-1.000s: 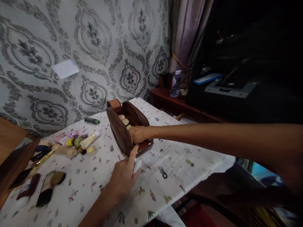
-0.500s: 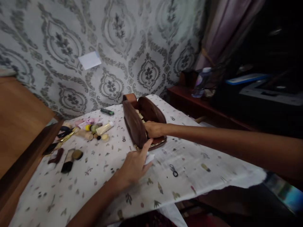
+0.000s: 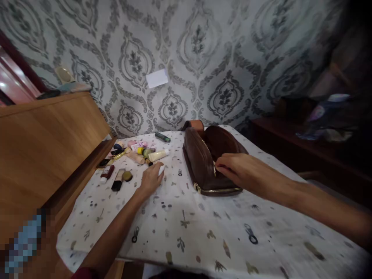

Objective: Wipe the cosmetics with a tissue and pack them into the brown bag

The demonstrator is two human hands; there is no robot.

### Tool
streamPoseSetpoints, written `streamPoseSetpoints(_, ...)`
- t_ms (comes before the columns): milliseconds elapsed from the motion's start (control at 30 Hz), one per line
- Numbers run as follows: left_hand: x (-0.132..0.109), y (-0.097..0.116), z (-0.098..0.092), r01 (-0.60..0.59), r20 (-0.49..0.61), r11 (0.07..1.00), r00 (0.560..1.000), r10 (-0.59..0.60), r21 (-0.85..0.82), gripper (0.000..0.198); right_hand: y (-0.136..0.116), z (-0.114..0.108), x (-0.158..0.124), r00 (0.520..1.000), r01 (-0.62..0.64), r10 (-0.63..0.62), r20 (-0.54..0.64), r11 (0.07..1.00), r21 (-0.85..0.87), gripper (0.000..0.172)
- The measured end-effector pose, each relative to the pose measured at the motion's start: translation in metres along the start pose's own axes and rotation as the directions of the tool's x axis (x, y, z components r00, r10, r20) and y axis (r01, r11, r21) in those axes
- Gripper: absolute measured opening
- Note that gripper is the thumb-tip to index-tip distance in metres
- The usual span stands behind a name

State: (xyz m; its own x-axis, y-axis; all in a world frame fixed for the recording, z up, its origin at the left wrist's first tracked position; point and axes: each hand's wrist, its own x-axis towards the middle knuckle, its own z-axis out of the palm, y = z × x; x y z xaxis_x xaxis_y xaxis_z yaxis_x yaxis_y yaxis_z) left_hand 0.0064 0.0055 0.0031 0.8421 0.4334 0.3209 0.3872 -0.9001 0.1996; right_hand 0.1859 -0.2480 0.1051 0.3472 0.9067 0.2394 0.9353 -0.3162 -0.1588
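My left hand (image 3: 151, 179) is closed around a small white object (image 3: 161, 169), mostly hidden by the fingers, just in front of the cosmetics on the table. A brown zippered bag (image 3: 200, 162) stands open on the right, its gold zipper running along the rim. At the bag's mouth is my right hand (image 3: 232, 167), fingers pressed together at the zipper edge; what they pinch is hidden. Close to my left hand lie a cream tube (image 3: 158, 155), a beige tube (image 3: 135, 157) and a yellow-capped bottle (image 3: 145, 151).
A foundation bottle (image 3: 118, 180), a round gold-brown lid (image 3: 127, 176) and a dark red bottle (image 3: 107, 174) lie at the left. A green tube (image 3: 162, 137) is near the wall. A wooden panel (image 3: 52, 147) borders the patterned cloth; a water bottle (image 3: 325, 116) stands right.
My left hand has moved from the bag's front to the cosmetics, carrying the white object. My right hand has drawn back from inside the bag to its opening. The view has turned left.
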Motion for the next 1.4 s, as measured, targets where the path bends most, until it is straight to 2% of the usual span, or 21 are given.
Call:
streamPoseSetpoints(100, -0.001, -0.023, -0.003, 0.096, -0.028, 0.994, 0.995, -0.095, 0.047, 0.028, -0.016, 0.003, -0.015, 0.99, 0.043, -0.022, -0.137, 0.987, 0.152, 0.026)
streamPoseSetpoints(167, -0.004, -0.035, -0.003, 0.148, -0.042, 0.986, 0.988, -0.145, 0.071, 0.031, -0.031, 0.014, -0.021, 0.984, 0.098, -0.049, -0.174, 0.952, 0.29, 0.029)
streamPoseSetpoints(300, -0.01, -0.052, 0.002, 0.205, -0.034, 0.973, 0.979, -0.202, 0.108, 0.029, -0.061, 0.054, -0.017, 0.985, 0.173, -0.167, -0.054, 0.867, 0.468, 0.033)
streamPoseSetpoints(400, -0.013, -0.057, 0.006, 0.209, -0.02, 0.97, 0.978, -0.208, 0.124, 0.026, -0.082, 0.092, 0.002, 0.978, 0.14, -0.2, 0.059, 0.842, 0.521, 0.029)
streamPoseSetpoints(467, -0.014, -0.057, 0.009, 0.209, -0.02, 0.969, 0.978, -0.208, 0.131, 0.027, -0.094, 0.116, 0.02, 0.981, 0.089, -0.172, 0.087, 0.807, 0.584, 0.024)
streamPoseSetpoints(533, -0.014, -0.058, 0.01, 0.212, -0.026, 0.968, 0.977, -0.21, 0.137, 0.028, -0.104, 0.137, 0.038, 0.978, 0.002, -0.149, 0.144, 0.701, 0.713, 0.019)
streamPoseSetpoints(600, -0.009, -0.06, 0.008, 0.225, -0.037, 0.964, 0.974, -0.222, 0.144, 0.029, -0.111, 0.155, 0.052, 0.975, -0.131, -0.079, 0.208, 0.552, 0.823, 0.018)
streamPoseSetpoints(667, 0.003, -0.066, 0.001, 0.255, -0.052, 0.954, 0.967, -0.25, 0.159, 0.029, -0.115, 0.169, 0.059, 0.982, -0.157, -0.016, 0.189, 0.491, 0.857, 0.017)
streamPoseSetpoints(700, 0.012, -0.07, -0.004, 0.273, -0.059, 0.947, 0.962, -0.267, 0.17, 0.029, -0.115, 0.174, 0.06, 0.988, -0.133, -0.001, 0.154, 0.5, 0.856, 0.017)
streamPoseSetpoints(767, 0.033, -0.081, -0.016, 0.299, -0.061, 0.933, 0.954, -0.293, 0.201, 0.029, -0.115, 0.178, 0.058, 0.997, -0.066, -0.005, 0.083, 0.56, 0.826, 0.017)
streamPoseSetpoints(867, 0.065, -0.099, -0.031, 0.281, -0.011, 0.927, 0.958, -0.288, 0.25, 0.038, -0.116, 0.175, 0.05, 0.997, -0.039, -0.025, 0.069, 0.623, 0.781, 0.017)
streamPoseSetpoints(1000, 0.095, -0.12, -0.031, 0.228, 0.123, 0.924, 0.953, -0.276, 0.307, 0.051, -0.117, 0.168, 0.046, 0.996, -0.057, -0.016, 0.089, 0.656, 0.753, 0.015)
streamPoseSetpoints(1167, 0.113, -0.136, -0.018, 0.192, 0.233, 0.91, 0.928, -0.291, 0.368, 0.053, -0.114, 0.17, 0.047, 0.998, -0.038, -0.013, 0.065, 0.689, 0.723, 0.017)
streamPoseSetpoints(1400, 0.121, -0.131, -0.014, 0.197, 0.233, 0.889, 0.921, -0.312, 0.413, 0.057, -0.111, 0.176, 0.047, 0.998, -0.017, -0.029, 0.049, 0.674, 0.738, 0.016)
